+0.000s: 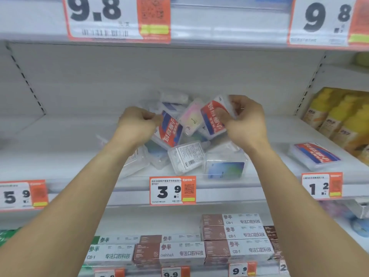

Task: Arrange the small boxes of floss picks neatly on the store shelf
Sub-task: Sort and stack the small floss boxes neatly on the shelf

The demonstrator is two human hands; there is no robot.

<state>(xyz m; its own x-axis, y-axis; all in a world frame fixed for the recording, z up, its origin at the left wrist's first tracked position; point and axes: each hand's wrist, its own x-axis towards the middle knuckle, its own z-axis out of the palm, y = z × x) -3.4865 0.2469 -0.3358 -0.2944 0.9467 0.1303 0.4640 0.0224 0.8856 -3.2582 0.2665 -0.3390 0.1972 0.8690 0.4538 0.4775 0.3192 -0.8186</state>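
Shelf: white store shelf [65, 156] carried a jumbled heap of floss boxes [185, 158] (mid-shelf).
Right hand [245, 120]: grip curled round a red-labelled box [214, 116].
Left hand [137, 122]: grip pinched another box [169, 130].

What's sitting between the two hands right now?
In the head view, a pale pink floss box stands tilted between the left hand and right hand.

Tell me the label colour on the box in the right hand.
Red and blue with white lettering, on a clear plastic box gripped by the right hand; seen in the head view.
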